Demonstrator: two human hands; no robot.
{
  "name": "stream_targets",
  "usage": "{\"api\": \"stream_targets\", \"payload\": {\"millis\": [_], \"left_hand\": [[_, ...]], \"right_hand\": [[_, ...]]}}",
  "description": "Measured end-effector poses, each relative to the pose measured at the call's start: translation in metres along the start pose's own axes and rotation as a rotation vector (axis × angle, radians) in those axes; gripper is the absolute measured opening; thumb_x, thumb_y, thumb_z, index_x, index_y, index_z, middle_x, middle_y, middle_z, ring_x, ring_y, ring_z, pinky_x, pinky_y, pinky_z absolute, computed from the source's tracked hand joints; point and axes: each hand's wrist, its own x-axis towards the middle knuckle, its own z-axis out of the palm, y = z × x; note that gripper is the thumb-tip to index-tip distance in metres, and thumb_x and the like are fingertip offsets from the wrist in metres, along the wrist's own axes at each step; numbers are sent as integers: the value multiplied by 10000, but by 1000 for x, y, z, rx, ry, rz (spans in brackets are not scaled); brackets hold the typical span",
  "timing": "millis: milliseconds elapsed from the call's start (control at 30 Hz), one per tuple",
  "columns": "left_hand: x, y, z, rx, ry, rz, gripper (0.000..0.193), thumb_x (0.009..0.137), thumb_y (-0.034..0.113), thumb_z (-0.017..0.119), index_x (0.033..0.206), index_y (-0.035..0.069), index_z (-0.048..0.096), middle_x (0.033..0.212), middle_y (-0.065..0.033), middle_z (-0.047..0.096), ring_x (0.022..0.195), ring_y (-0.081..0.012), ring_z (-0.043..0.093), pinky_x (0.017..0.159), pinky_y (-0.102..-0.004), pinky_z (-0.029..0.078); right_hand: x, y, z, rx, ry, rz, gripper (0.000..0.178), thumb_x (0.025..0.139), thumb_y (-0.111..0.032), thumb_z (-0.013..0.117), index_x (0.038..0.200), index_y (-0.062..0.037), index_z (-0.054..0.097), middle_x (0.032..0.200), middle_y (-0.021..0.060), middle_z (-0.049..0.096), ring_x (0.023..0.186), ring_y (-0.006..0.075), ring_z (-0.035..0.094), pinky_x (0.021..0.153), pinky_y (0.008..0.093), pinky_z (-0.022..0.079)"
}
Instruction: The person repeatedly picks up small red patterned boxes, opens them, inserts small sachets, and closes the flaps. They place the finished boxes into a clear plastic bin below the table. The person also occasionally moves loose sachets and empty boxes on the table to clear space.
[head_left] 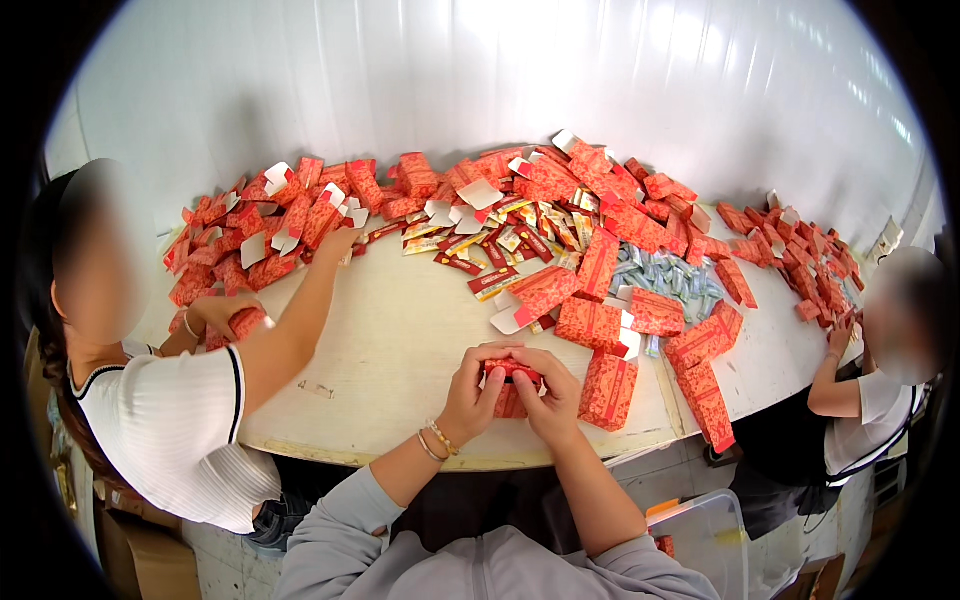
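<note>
At the near edge of the table [380,350], the left hand [472,392] and right hand [554,394] clasp a red box [510,404] from both sides, seemingly to steady it.

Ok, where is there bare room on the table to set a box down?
Widest: the tabletop between the left co-worker's arm and the person's left hand, short of the sachets. Smaller: the strip between the central red boxes and the rightmost heap. Crowded: beside the right hand and along the wall.
</note>
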Motion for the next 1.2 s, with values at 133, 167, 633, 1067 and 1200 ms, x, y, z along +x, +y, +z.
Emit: {"api": "stream_targets", "payload": {"millis": [133, 167, 633, 1067, 1200], "left_hand": [[3, -2, 1, 40, 25, 157, 143, 1181, 150, 518, 1293, 61, 520, 1503, -288, 608, 1378, -343, 640, 1162, -476, 528], [3, -1, 0, 60, -7, 204, 141, 1179, 150, 525, 1293, 68, 521, 1509, -292, 607, 1383, -354, 639, 1164, -480, 527], [-1, 9, -10, 353, -4, 312, 301, 1063, 188, 762, 1315, 83, 636, 1606, -287, 585, 1415, -402, 655, 1128, -449, 571], [-3, 5, -12, 338, -12, 234, 142, 1019, 42, 766, 1152, 22, 720, 1533, -255, 656, 1382, -377, 680, 1110, -437, 578], [-8, 6, -16, 298, -28, 199, 98, 1085, 85, 682, 1102, 1, 729, 1512, -257, 670, 1378, -379, 681, 1123, -447, 565]], "right_hand": [[-3, 6, 4, 45, 6, -42, 228, 1024, -8, 711, 1245, -15, 769, 1316, 186, 763, 1211, 315, 742, 1024, 388, 584], [-4, 7, 4, 91, 9, -54, 219, 1033, -10, 702, 1242, -17, 768, 1324, 187, 760, 1218, 320, 739, 1034, 394, 581], [-12, 7, 5, 109, -33, -1, 197, 1111, -34, 604, 1289, -5, 683, 1477, 222, 661, 1331, 330, 681, 1114, 418, 543], [-25, 9, 11, 172, -34, 27, 200, 1054, -40, 722, 1226, -50, 620, 1512, 238, 584, 1360, 343, 624, 1139, 441, 512], [-34, 12, 12, 101, -30, -14, 341, 950, -3, 817, 1235, -70, 643, 1472, 244, 601, 1345, 391, 627, 1118, 463, 520]]}}
